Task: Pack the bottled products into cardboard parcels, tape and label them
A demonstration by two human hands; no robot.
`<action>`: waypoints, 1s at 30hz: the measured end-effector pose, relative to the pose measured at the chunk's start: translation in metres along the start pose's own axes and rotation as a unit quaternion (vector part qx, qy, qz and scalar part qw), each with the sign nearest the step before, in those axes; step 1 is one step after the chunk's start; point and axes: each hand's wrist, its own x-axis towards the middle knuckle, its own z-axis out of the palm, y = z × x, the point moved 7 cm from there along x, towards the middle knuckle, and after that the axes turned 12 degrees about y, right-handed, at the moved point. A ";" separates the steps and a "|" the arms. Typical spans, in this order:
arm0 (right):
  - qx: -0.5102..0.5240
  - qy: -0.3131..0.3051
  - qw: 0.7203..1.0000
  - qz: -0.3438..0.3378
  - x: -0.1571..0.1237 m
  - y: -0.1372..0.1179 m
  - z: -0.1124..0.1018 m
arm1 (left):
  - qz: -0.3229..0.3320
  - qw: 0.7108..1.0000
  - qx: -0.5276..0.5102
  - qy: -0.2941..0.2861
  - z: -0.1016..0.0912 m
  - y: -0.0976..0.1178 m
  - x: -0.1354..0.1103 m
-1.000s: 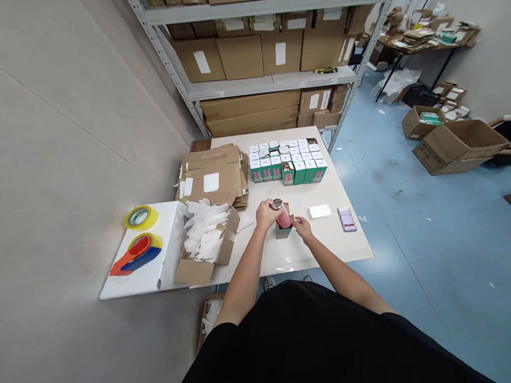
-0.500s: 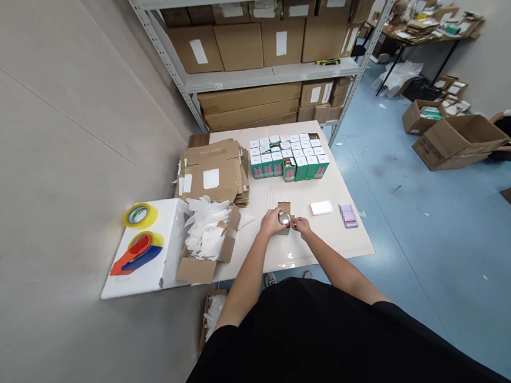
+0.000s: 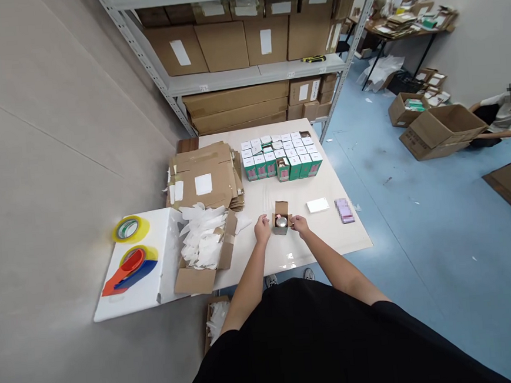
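A small open cardboard box (image 3: 280, 231) stands on the table in front of me, its back flap raised. Inside it sits a round object with a silver top (image 3: 281, 221); its lower part is hidden by the box walls. My left hand (image 3: 262, 229) is just left of the box, empty, with its fingers slightly apart. On the other side, my right hand (image 3: 300, 224) pinches the box's right side flap. A white flat box (image 3: 317, 205) and a purple packet (image 3: 344, 210) lie to the right of that hand.
Several green-and-white boxes (image 3: 295, 167) stand in rows at the table's back. Flattened cartons (image 3: 203, 166) and a carton of white packing material (image 3: 203, 237) are on the left, beside tape rolls (image 3: 130, 229). Behind rises a shelf (image 3: 255, 76). A person (image 3: 508, 112) is at far right.
My left hand has let go of the silver-topped object, which is now down in the box, and moved left. My right hand stays at the flap. The view has shifted slightly.
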 end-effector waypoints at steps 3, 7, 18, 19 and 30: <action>0.005 -0.002 1.000 -0.005 -0.005 -0.001 0.000 | -0.066 0.994 -0.004 -0.089 0.019 -0.010 0.012; 0.017 0.002 1.000 -0.017 -0.013 -0.001 -0.003 | -0.059 0.993 0.011 -0.104 0.030 -0.012 0.015; -0.098 -0.082 0.981 -0.147 -0.027 -0.004 0.006 | 0.072 0.987 -0.073 -0.124 0.037 0.009 0.013; -0.086 -0.078 0.981 -0.152 -0.029 -0.004 0.003 | 0.087 0.984 -0.083 -0.132 0.036 0.010 0.012; -0.144 -0.015 0.950 -0.278 -0.045 -0.015 -0.012 | 0.128 0.959 -0.096 -0.235 0.026 0.001 -0.001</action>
